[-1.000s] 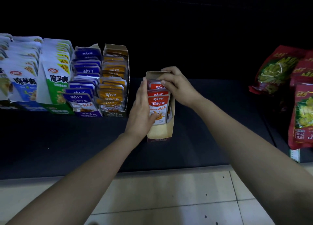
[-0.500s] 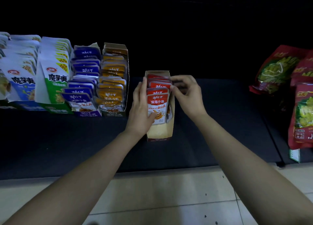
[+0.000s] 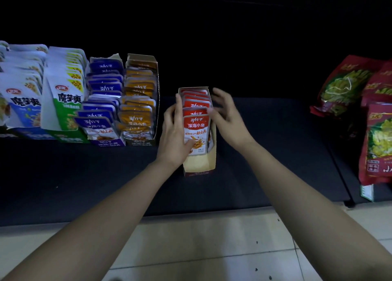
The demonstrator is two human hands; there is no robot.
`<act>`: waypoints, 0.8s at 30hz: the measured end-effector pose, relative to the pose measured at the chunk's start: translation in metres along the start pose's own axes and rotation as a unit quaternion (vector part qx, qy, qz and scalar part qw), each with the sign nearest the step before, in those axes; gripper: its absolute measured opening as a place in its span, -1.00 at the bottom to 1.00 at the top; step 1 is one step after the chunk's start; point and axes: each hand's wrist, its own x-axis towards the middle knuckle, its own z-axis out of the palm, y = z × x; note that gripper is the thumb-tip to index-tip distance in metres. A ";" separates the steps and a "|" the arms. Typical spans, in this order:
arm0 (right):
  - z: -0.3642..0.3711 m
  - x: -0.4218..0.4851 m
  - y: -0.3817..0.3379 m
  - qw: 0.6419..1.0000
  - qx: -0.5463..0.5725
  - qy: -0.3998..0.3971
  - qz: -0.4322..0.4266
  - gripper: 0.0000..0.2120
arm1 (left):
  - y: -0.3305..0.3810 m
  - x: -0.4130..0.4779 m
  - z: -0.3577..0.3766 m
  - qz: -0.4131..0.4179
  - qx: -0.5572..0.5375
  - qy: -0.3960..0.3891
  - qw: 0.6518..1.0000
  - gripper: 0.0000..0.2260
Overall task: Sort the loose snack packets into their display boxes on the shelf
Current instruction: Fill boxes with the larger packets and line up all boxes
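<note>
A tan cardboard display box stands on the dark shelf at the centre. Several red-and-white snack packets stand in a row inside it. My left hand lies along the box's left side, fingers straight against the packets' edges and thumb on the front packet. My right hand is at the box's right side with fingers spread and lightly bent, fingertips near the packet tops. Neither hand carries a loose packet.
Left of the box stand an orange-packet box, a blue-packet box and tall white bags. Large red bags lean at the right. Bare shelf lies between. Tiled floor runs below the shelf edge.
My right hand came off the top of the packets at the box's back and moved to the box's right side, fingers opening. My left hand stayed against the left side.
</note>
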 end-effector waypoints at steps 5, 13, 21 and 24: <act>0.001 -0.030 0.016 0.998 -0.057 0.005 0.028 -0.35 | 0.000 -0.003 -0.001 -0.004 0.001 0.012 1.000 0.01; 0.022 -0.042 0.019 0.986 -0.140 0.086 -0.035 -0.40 | 0.004 -0.017 0.001 -0.011 0.005 0.018 1.000 -0.07; 0.021 -0.047 0.022 0.957 -0.264 0.117 0.029 -0.61 | 0.003 -0.021 -0.001 -0.020 0.011 0.012 1.000 -0.07; 0.022 -0.039 0.022 0.942 -0.301 0.147 0.027 -0.86 | 0.006 -0.019 0.002 -0.021 0.013 0.013 1.000 -0.06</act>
